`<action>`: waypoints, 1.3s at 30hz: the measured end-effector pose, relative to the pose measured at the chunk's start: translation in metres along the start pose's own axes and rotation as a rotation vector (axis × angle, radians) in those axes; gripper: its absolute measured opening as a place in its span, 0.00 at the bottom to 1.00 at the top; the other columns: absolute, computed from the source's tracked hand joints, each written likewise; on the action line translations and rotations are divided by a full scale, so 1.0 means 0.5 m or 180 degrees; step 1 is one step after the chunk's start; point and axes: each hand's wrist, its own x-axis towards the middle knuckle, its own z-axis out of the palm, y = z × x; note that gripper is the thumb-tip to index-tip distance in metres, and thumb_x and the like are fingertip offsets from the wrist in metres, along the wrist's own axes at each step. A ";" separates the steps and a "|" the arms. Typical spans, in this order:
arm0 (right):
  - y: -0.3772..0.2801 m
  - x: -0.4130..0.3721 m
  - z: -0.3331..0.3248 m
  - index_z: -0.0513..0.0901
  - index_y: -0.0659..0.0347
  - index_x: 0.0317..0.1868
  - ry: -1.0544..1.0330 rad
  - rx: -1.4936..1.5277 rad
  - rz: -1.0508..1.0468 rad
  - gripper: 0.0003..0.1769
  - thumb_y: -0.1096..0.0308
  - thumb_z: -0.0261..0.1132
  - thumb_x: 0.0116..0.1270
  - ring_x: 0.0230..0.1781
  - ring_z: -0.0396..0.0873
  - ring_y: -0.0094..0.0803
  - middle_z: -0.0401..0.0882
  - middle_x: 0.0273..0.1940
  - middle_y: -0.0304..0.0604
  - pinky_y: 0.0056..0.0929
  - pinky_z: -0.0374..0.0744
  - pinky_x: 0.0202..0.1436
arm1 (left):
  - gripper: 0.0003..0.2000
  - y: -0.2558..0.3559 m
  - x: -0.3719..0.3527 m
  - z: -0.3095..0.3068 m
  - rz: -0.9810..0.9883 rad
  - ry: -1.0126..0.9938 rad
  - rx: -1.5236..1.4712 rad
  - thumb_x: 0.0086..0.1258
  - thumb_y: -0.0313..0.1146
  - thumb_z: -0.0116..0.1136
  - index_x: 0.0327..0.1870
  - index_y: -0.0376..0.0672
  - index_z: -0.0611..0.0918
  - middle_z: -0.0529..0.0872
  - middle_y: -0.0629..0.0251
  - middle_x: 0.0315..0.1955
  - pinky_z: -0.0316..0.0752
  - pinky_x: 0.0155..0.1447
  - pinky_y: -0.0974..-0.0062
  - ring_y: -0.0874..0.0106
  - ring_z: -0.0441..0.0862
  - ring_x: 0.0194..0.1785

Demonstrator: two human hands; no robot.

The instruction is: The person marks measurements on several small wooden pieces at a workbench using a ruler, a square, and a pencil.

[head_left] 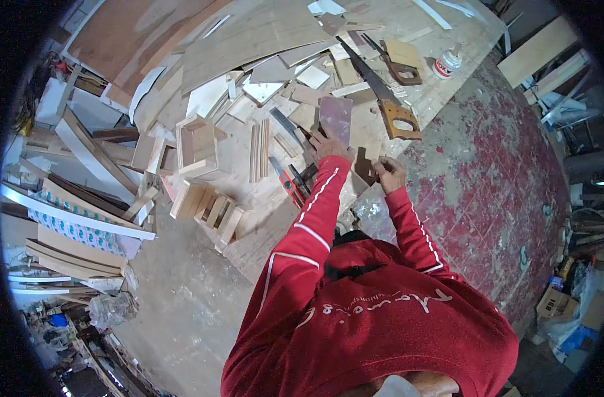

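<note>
My left hand [329, 145] lies with its fingers apart at the lower left edge of a purple-brown board [335, 116], close to a dark metal strip [285, 124]. To its right, my right hand [390, 175] is pinched closed beside a dark brown piece [365, 165] at the table's near edge; what its fingertips hold is too small to make out. A red tool [290, 188] and a black tool [305, 176] lie beside my left forearm. Narrow wood strips [259, 151] lie farther left.
A handsaw [400, 120] and a smaller saw [402, 71] lie right of the board, with a white bottle [447, 63] beyond. Small wooden frames [197, 147] stand at the left on the table. Plywood sheets [255, 40] and offcuts cover the far side.
</note>
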 end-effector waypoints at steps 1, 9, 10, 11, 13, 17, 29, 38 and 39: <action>0.024 0.010 -0.007 0.81 0.68 0.33 0.0005 0.0013 0.0002 0.12 0.67 0.65 0.54 0.23 0.75 0.24 0.79 0.24 0.39 0.23 0.74 0.30 | 0.53 0.005 -0.012 -0.007 0.0007 0.0001 0.0012 0.43 0.48 0.68 0.68 0.37 0.47 0.55 0.44 0.61 0.60 0.62 0.55 0.49 0.57 0.61; 0.003 0.016 -0.010 0.78 0.62 0.47 0.0416 -0.1007 -0.0710 0.18 0.64 0.64 0.56 0.27 0.77 0.28 0.80 0.30 0.43 0.26 0.75 0.32 | 0.48 0.028 -0.105 0.018 -0.0237 -0.0140 -0.0053 0.47 0.50 0.67 0.66 0.37 0.53 0.56 0.42 0.61 0.63 0.60 0.57 0.49 0.59 0.60; -0.026 0.012 0.001 0.77 0.59 0.50 0.0400 -0.1151 -0.0948 0.21 0.64 0.64 0.55 0.30 0.79 0.32 0.81 0.32 0.47 0.29 0.76 0.35 | 0.47 0.031 -0.095 0.019 -0.0251 -0.0215 -0.0069 0.47 0.47 0.66 0.66 0.35 0.53 0.56 0.40 0.60 0.62 0.61 0.56 0.47 0.58 0.60; -0.047 0.014 0.010 0.77 0.59 0.50 0.0409 -0.1151 -0.0948 0.21 0.64 0.64 0.55 0.30 0.79 0.32 0.81 0.32 0.47 0.29 0.76 0.35 | 0.47 0.034 -0.085 0.021 -0.0263 -0.0294 -0.0087 0.48 0.45 0.65 0.66 0.34 0.52 0.56 0.38 0.58 0.60 0.63 0.56 0.45 0.57 0.60; -0.076 0.034 0.024 0.75 0.57 0.54 0.0228 -0.1604 -0.1141 0.24 0.64 0.63 0.55 0.35 0.80 0.42 0.80 0.37 0.53 0.33 0.77 0.44 | 0.43 0.029 -0.055 0.039 -0.0201 -0.0395 -0.0002 0.49 0.40 0.63 0.65 0.36 0.55 0.57 0.40 0.58 0.61 0.62 0.56 0.46 0.58 0.60; -0.078 0.075 0.066 0.76 0.53 0.51 -0.0098 -0.2279 -0.1826 0.21 0.67 0.63 0.54 0.37 0.78 0.49 0.78 0.36 0.53 0.40 0.76 0.39 | 0.37 -0.006 -0.053 -0.006 0.0216 -0.0411 -0.0203 0.45 0.31 0.61 0.62 0.42 0.64 0.55 0.50 0.63 0.61 0.63 0.54 0.48 0.58 0.61; -0.008 0.101 0.142 0.82 0.48 0.44 0.0131 -0.2735 -0.1762 0.14 0.68 0.62 0.55 0.33 0.73 0.49 0.70 0.31 0.52 0.40 0.74 0.33 | 0.41 -0.039 0.018 -0.032 0.0777 -0.1057 0.0971 0.53 0.39 0.58 0.69 0.50 0.52 0.46 0.69 0.70 0.40 0.67 0.39 0.57 0.39 0.73; -0.026 0.109 0.143 0.80 0.41 0.50 -0.0058 -0.3051 -0.1706 0.18 0.69 0.56 0.60 0.36 0.73 0.50 0.71 0.32 0.53 0.42 0.74 0.39 | 0.45 -0.040 0.025 -0.019 0.0582 -0.1045 0.0967 0.50 0.40 0.62 0.70 0.54 0.51 0.43 0.74 0.71 0.40 0.65 0.34 0.58 0.39 0.73; -0.030 0.135 0.156 0.79 0.40 0.51 0.0152 -0.3182 -0.1974 0.19 0.69 0.55 0.60 0.36 0.73 0.50 0.71 0.32 0.53 0.42 0.74 0.39 | 0.45 -0.042 0.018 -0.011 0.0614 -0.0965 0.0971 0.49 0.40 0.63 0.70 0.54 0.50 0.43 0.74 0.71 0.40 0.65 0.34 0.58 0.39 0.73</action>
